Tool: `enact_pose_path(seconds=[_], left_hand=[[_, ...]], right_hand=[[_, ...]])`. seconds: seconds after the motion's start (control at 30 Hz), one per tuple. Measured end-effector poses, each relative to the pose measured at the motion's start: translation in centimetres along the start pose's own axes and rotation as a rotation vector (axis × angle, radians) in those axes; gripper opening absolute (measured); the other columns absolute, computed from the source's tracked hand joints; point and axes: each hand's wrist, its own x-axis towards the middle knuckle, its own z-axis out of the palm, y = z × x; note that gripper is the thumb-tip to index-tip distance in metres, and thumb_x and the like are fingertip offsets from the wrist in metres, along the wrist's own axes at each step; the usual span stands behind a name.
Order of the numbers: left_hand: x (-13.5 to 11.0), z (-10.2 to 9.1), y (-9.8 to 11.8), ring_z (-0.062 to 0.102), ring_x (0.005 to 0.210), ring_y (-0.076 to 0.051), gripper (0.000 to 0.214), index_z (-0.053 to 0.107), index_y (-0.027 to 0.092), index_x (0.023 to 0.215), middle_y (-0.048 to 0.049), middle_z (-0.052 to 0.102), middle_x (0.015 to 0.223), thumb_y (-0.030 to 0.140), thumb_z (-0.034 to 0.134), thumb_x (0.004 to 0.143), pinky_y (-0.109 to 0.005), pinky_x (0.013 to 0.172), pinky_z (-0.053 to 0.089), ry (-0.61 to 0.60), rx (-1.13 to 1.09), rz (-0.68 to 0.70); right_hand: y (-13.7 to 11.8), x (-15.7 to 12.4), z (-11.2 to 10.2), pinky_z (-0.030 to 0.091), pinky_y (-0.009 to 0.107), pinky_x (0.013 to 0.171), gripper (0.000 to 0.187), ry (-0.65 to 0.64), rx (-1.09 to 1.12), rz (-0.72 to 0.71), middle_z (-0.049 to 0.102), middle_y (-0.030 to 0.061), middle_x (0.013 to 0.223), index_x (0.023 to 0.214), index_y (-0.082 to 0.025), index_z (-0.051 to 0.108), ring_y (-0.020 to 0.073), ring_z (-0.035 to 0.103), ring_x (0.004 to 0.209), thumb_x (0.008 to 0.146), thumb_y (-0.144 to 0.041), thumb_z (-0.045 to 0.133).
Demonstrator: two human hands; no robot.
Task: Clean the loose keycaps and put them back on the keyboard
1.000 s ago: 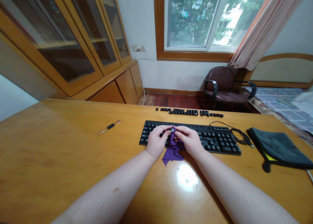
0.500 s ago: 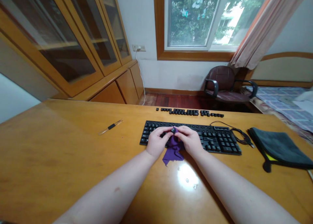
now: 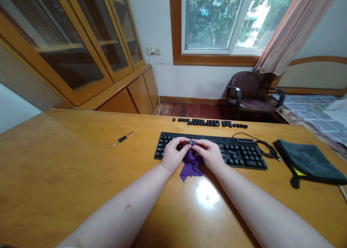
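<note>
Above the front of a black keyboard (image 3: 246, 157), my two hands meet at the fingertips. My left hand (image 3: 175, 153) pinches a small black keycap (image 3: 191, 142) between thumb and fingers. Purple cloth (image 3: 192, 168) hangs from my right hand (image 3: 210, 153), whose closed fingers press it against the keycap's right side. The cloth's ragged lower end reaches down over the desk. Part of the keyboard's middle is hidden behind my hands; bare key positions show along its top row.
Loose keycaps (image 3: 203, 122) lie in rows along the desk's far edge. A clear tool with a black grip (image 3: 122, 138) rests at the left. Right of the keyboard are its coiled cable (image 3: 267, 150) and a folded dark grey cloth (image 3: 309, 161). An office chair (image 3: 245, 91) stands beyond the desk.
The keycap has turned slightly between my fingertips. Both hands stay in nearly the same place over the keyboard, and the view has shifted a little.
</note>
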Motion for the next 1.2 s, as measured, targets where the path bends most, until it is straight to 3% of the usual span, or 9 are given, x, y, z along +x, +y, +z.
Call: enact_pose_path(seconds=[0.17, 0.33, 0.53, 0.73, 0.83, 0.97, 1.2], left_hand=[[0.2, -0.2, 0.5, 0.061, 0.083, -0.015, 0.014, 0.067, 0.020, 0.090, -0.0039, 0.065, 0.087, 0.023, 0.060, 0.079, -0.029, 0.079, 0.050, -0.018, 0.030, 0.080], [0.1, 0.1, -0.3, 0.061, 0.078, -0.014, 0.016, 0.065, 0.018, 0.091, -0.0035, 0.065, 0.085, 0.024, 0.063, 0.076, -0.029, 0.075, 0.050, 0.058, -0.006, 0.021], [0.0, 0.0, 0.1, 0.061, 0.083, -0.015, 0.015, 0.067, 0.020, 0.091, -0.0038, 0.066, 0.088, 0.021, 0.061, 0.077, -0.030, 0.079, 0.050, -0.041, 0.005, 0.029], [-0.1, 0.1, 0.0, 0.063, 0.083, -0.016, 0.018, 0.068, 0.021, 0.093, -0.0035, 0.068, 0.090, 0.021, 0.062, 0.076, -0.031, 0.081, 0.050, -0.045, -0.027, -0.035], [-0.1, 0.4, -0.3, 0.063, 0.079, -0.015, 0.021, 0.066, 0.019, 0.096, -0.0034, 0.068, 0.088, 0.022, 0.063, 0.075, -0.029, 0.078, 0.051, -0.025, -0.105, -0.099], [-0.1, 0.6, -0.5, 0.063, 0.075, -0.014, 0.013, 0.066, 0.017, 0.084, -0.0033, 0.069, 0.082, 0.024, 0.064, 0.073, -0.028, 0.075, 0.052, 0.018, -0.147, -0.151], [-0.1, 0.3, 0.1, 0.066, 0.075, -0.017, 0.011, 0.070, 0.018, 0.080, -0.0037, 0.071, 0.079, 0.024, 0.065, 0.072, -0.031, 0.076, 0.053, 0.034, -0.079, -0.119]], right_hand=[[0.0, 0.0, 0.0, 0.050, 0.025, 0.053, 0.023, -0.003, 0.028, 0.034, 0.069, 0.0022, 0.069, 0.083, -0.019, 0.073, 0.0117, 0.057, 0.053, 0.062, -0.029, 0.073], [-0.1, 0.2, -0.1, 0.048, 0.024, 0.049, 0.029, 0.044, 0.160, 0.048, 0.066, -0.0009, 0.063, 0.084, -0.018, 0.070, 0.0100, 0.057, 0.046, 0.058, -0.029, 0.076], [0.3, 0.2, -0.1, 0.052, 0.028, 0.057, 0.025, 0.032, 0.152, 0.040, 0.068, 0.0017, 0.074, 0.081, -0.018, 0.068, 0.0123, 0.063, 0.053, 0.062, -0.032, 0.075], [0.6, 0.2, 0.0, 0.051, 0.025, 0.055, 0.020, 0.075, 0.190, -0.018, 0.064, -0.0023, 0.066, 0.077, -0.020, 0.066, 0.0112, 0.060, 0.051, 0.062, -0.029, 0.075], [0.5, 0.2, -0.1, 0.052, 0.026, 0.057, 0.013, 0.030, 0.105, -0.069, 0.065, 0.0008, 0.079, 0.075, -0.020, 0.069, 0.0107, 0.060, 0.054, 0.067, -0.030, 0.071], [0.5, 0.2, -0.4, 0.053, 0.027, 0.059, 0.018, -0.037, 0.014, -0.105, 0.064, 0.0039, 0.088, 0.082, -0.021, 0.072, 0.0119, 0.060, 0.059, 0.069, -0.033, 0.069], [0.7, 0.3, -0.7, 0.052, 0.028, 0.062, 0.031, -0.098, -0.030, -0.114, 0.062, 0.0041, 0.092, 0.097, -0.025, 0.071, 0.0132, 0.060, 0.067, 0.067, -0.031, 0.072]])
